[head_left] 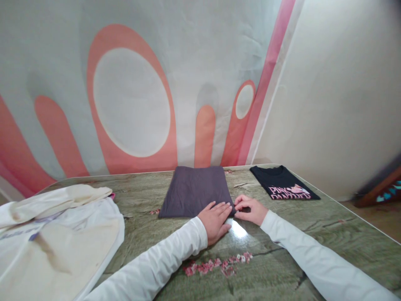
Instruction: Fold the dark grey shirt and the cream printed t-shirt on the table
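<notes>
Nearest, the left hand (216, 220) lies flat, fingers together, on the near right corner of the folded grey garment (194, 190) at the table's (282, 267) middle. The right hand (250, 210) pinches that corner. Farther right lies a black T-shirt (282, 182).

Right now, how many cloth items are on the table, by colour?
Grey garment: 1
Black T-shirt: 1
White-and-cream heap: 1 (the pieces in it cannot be told apart)
Total: 3
</notes>
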{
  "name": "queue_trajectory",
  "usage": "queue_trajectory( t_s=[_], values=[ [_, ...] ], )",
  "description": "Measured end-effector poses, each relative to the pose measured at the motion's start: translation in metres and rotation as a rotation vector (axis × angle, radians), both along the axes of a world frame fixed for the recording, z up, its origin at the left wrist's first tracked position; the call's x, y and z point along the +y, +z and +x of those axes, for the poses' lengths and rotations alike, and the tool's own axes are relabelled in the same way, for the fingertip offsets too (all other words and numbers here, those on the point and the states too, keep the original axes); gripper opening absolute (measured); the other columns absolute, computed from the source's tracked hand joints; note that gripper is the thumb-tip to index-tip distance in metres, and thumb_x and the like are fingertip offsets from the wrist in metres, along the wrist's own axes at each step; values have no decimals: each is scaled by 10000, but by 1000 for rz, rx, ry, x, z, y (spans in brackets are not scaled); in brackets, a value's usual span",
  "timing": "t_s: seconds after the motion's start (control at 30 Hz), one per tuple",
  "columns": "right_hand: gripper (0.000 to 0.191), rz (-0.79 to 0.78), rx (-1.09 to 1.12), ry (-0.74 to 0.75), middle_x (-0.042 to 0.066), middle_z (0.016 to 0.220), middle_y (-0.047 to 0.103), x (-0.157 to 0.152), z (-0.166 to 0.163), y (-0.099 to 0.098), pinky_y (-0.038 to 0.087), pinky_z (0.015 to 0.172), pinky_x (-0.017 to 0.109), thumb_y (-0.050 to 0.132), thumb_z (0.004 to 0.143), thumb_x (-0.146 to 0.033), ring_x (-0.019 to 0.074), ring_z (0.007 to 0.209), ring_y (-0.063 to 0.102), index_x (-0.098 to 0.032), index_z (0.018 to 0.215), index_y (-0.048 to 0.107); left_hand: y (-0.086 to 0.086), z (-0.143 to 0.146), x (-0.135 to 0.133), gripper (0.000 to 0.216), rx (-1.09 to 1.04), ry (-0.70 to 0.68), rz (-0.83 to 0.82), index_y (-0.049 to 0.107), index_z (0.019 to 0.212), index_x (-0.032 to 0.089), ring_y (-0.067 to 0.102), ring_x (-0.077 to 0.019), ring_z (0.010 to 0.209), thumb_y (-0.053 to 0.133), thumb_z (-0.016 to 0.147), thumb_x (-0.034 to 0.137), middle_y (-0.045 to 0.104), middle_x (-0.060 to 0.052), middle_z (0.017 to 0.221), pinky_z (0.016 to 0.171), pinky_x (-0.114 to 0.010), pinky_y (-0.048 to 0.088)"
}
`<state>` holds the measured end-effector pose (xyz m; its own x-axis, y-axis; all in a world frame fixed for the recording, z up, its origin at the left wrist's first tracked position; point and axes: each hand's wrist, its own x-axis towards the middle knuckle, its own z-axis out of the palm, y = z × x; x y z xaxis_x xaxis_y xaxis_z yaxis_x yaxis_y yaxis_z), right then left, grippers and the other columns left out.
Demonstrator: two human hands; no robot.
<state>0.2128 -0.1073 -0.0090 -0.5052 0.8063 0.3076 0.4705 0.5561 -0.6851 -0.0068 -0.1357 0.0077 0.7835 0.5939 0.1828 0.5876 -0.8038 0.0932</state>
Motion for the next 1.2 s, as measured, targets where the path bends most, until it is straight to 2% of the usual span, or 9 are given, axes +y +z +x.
queue_trajectory(
  t_s=[0.2, 0.37, 0.5, 0.6, 0.7, 0.87, 0.97, 1.1, 1.2],
  values=[
    [80, 26, 0, -9, 40, 836, 514, -2, -2, 1, 426, 666, 280, 649, 636, -235, 140, 737, 524, -167, 658, 613, -2, -2, 3, 526, 4, -5, -20, 295, 1298, 172, 245, -216, 1247, 303, 843, 436, 293, -73, 1365, 1011, -417, 171],
    [105, 30, 37, -2, 41, 827, 531, -4, -1, 7, 417, 692, 288, 604, 681, -226, 137, 736, 524, -159, 611, 563, -1, -1, 4, 517, 9, 1, -26, 318, 1286, 188, 248, -224, 1245, 327, 834, 439, 289, -69, 1367, 1006, -428, 183],
    [91, -19, 98, -42, 38, 798, 538, -3, 2, 9, 435, 647, 271, 537, 740, -239, 126, 693, 521, -159, 740, 579, -1, -1, 3, 509, 11, 3, -20, 300, 1295, 213, 261, -223, 1240, 346, 834, 425, 305, -69, 1359, 996, -441, 201],
    [176, 3, 70, -38, 38, 828, 538, -3, 1, 8, 441, 646, 271, 509, 750, -209, 121, 686, 521, -178, 885, 618, 3, -2, 2, 478, 5, -5, -10, 312, 1286, 229, 272, -220, 1234, 354, 842, 402, 319, -70, 1350, 991, -444, 213],
    [229, 77, 28, -9, 37, 828, 540, -4, -1, 7, 435, 712, 292, 472, 752, -153, 138, 763, 528, -213, 859, 665, 8, -4, 0, 445, -9, -22, -10, 339, 1269, 236, 287, -215, 1227, 350, 852, 391, 331, -71, 1342, 989, -440, 222],
    [282, 139, 22, -93, 36, 800, 553, -4, -1, 4, 443, 739, 306, 438, 740, -95, 148, 789, 534, -221, 802, 682, 14, -7, -1, 423, -15, -42, -19, 349, 1263, 256, 298, -211, 1220, 352, 858, 378, 334, -63, 1341, 987, -441, 229],
    [290, 184, 35, -88, 54, 895, 570, -2, -1, 2, 448, 769, 319, 423, 758, -104, 157, 854, 537, -211, 885, 661, 15, -7, -1, 432, -20, -40, -22, 349, 1263, 249, 297, -214, 1219, 366, 852, 382, 335, -69, 1339, 987, -442, 230],
    [437, 278, -67, -8, 68, 1142, 530, -1, -2, -1, 401, 870, 382, 337, 771, -53, 174, 1030, 480, -231, 1099, 564, 17, -7, -2, 422, -36, -44, -25, 357, 1249, 246, 308, -211, 1211, 379, 847, 375, 345, -68, 1331, 985, -438, 237],
    [510, 331, -191, 11, 55, 1159, 543, -2, -4, -1, 379, 888, 419, 315, 741, -10, 181, 1039, 472, -240, 1138, 537, 21, -6, -3, 382, -50, -35, -15, 405, 1198, 234, 345, -207, 1179, 401, 837, 359, 388, -69, 1292, 974, -421, 261]
  ],
)
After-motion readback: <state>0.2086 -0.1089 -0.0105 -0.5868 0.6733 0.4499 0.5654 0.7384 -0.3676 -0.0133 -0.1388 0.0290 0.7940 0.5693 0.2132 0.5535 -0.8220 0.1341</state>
